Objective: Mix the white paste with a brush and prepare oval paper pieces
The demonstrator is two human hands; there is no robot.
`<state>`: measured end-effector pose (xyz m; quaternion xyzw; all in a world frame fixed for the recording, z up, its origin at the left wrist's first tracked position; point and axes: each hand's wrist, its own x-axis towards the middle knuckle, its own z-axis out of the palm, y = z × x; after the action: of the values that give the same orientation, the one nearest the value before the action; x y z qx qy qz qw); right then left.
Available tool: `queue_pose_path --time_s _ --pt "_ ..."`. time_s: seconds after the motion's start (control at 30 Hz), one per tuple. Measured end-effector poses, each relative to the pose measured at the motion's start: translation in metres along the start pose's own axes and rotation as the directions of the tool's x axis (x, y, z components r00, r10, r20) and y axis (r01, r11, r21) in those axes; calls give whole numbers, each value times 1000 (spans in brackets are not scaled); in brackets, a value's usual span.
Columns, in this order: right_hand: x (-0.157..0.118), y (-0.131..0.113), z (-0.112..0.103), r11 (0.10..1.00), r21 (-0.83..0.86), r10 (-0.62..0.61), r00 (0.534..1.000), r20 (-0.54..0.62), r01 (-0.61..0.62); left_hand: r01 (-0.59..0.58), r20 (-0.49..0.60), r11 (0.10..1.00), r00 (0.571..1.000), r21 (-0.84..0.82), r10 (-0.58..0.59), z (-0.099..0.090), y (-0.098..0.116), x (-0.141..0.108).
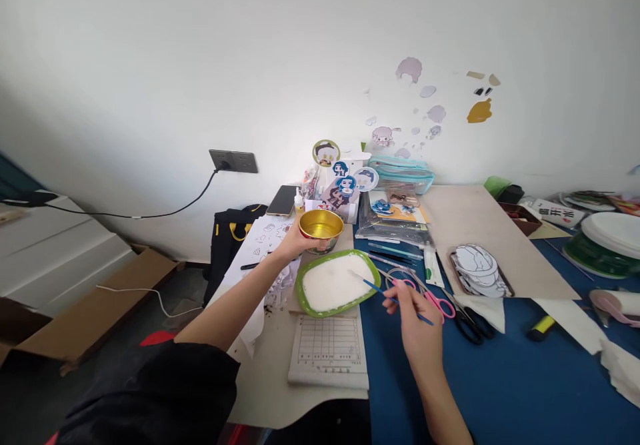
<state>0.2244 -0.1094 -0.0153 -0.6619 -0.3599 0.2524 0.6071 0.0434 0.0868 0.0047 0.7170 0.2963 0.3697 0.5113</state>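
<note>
My left hand (294,242) is wrapped round the side of a round tin (323,226) with a shiny gold inside. The tin is beside the far edge of a green oval tray (301,292). A smooth white filling (330,286), whose kind I cannot make out, covers the tray's inside. Between the fingers of my right hand (413,312) is a thin blue paintbrush (374,286). Its pale tip points over the right part of the white filling; whether it touches is unclear. Below the tray lies a pad of printed forms (329,348).
Pink-handled scissors (440,304) and black-handled scissors (475,325) lie right of the tray. Farther right are paper cutouts (477,268), a yellow cutter (543,327) and a white-lidded tub (613,235). A phone (283,200) and small bottle (299,200) stand behind.
</note>
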Motion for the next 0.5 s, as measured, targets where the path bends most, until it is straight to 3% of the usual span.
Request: queue_pose_path --time_s 0.1,0.17,0.27,0.37,0.43,0.5 --pt "-3 -19 11 989 -96 -96 979 181 115 19 19 999 1000 32 -19 5 2 6" --pt "-5 -24 12 989 -97 -81 962 261 109 51 2 996 999 79 -51 5 2 6" --pt "-4 -22 6 993 -111 -13 988 154 30 165 -77 967 985 192 -153 -2 -1 -2" --pt "2 -18 4 989 -146 -18 1000 -2 17 324 -222 893 939 314 -262 -12 -2 -22" --pt "3 -17 8 986 -155 -60 997 53 67 397 -296 840 907 371 -298 -17 3 -39" --pt "1 -17 12 985 -134 -85 983 163 108 425 -288 808 900 407 -328 -17 10 -56"
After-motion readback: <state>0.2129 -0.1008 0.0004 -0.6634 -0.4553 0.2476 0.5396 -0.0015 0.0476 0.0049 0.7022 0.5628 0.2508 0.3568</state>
